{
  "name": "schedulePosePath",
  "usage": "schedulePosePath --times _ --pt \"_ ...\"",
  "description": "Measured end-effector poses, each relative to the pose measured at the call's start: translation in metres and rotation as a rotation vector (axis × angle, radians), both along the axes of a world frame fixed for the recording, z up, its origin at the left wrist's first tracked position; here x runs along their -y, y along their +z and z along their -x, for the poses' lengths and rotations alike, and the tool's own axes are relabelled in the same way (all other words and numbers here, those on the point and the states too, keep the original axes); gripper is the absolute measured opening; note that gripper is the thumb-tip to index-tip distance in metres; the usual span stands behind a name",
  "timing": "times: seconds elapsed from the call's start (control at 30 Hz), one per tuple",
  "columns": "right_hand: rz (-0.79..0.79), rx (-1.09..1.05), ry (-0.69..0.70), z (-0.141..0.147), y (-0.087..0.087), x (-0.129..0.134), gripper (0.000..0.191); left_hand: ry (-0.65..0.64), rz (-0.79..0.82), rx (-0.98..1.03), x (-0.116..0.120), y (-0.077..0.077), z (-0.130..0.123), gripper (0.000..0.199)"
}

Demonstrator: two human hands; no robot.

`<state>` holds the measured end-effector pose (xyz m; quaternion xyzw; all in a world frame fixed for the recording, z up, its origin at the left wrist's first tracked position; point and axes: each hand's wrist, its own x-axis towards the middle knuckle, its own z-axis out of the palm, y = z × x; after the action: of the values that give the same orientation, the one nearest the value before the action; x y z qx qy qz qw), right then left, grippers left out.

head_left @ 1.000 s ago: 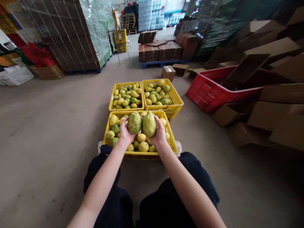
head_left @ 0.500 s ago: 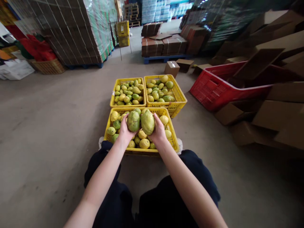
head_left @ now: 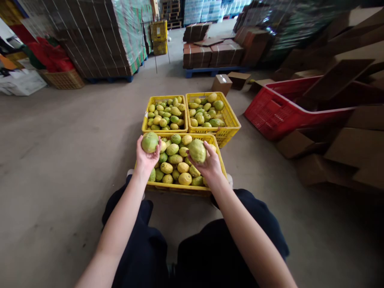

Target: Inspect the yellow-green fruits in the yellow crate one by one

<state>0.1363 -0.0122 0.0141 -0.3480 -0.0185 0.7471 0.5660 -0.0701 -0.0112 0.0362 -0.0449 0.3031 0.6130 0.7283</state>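
Observation:
My left hand [head_left: 147, 158] is closed around a round green citrus fruit [head_left: 149, 142], above the left rim of the near yellow crate [head_left: 177, 186]. In my right hand [head_left: 210, 162] sits a larger, paler yellow-green citrus fruit [head_left: 197, 151], gripped over the crate's right side. The hands are apart, with loose fruit visible between them. Several lumpy, lemon-like yellow and green fruits [head_left: 175, 159] fill the near crate. Behind it, touching, stand a left yellow crate [head_left: 164, 131] and a right yellow crate [head_left: 231, 120], both holding similar fruit.
A red crate [head_left: 270, 114] with cardboard in it stands at the right, beside piled cardboard boxes [head_left: 345, 148]. A small carton [head_left: 222, 84] lies beyond the yellow crates. Farther back are a blue pallet [head_left: 210, 72] with stacked cardboard and a tall wrapped stack [head_left: 96, 40].
My hands have moved apart from close together, the left going left and the right going right, each with a fruit. More of the near crate's fruit shows. The whole view has shifted slightly.

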Motion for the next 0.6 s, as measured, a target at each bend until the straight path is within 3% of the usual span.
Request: schedulePosePath --times 0.13,0.27,0.43,0.6 --pt "0.050 0.075 0.001 -0.002 0.000 0.004 0.007 -0.014 -0.131 0.036 0.009 0.001 0.011 0.058" --pt "0.040 -0.022 -0.037 -0.006 -0.006 0.005 0.014 0.023 -0.163 -0.016 0.013 -0.001 0.014 0.055" --pt "-0.092 -0.058 -0.002 -0.010 -0.014 0.004 0.032 0.124 -0.286 -0.109 0.014 -0.003 0.025 0.043" --pt "-0.139 -0.050 0.012 -0.008 -0.010 0.005 0.029 0.208 -0.346 -0.192 0.012 -0.002 0.043 0.036"
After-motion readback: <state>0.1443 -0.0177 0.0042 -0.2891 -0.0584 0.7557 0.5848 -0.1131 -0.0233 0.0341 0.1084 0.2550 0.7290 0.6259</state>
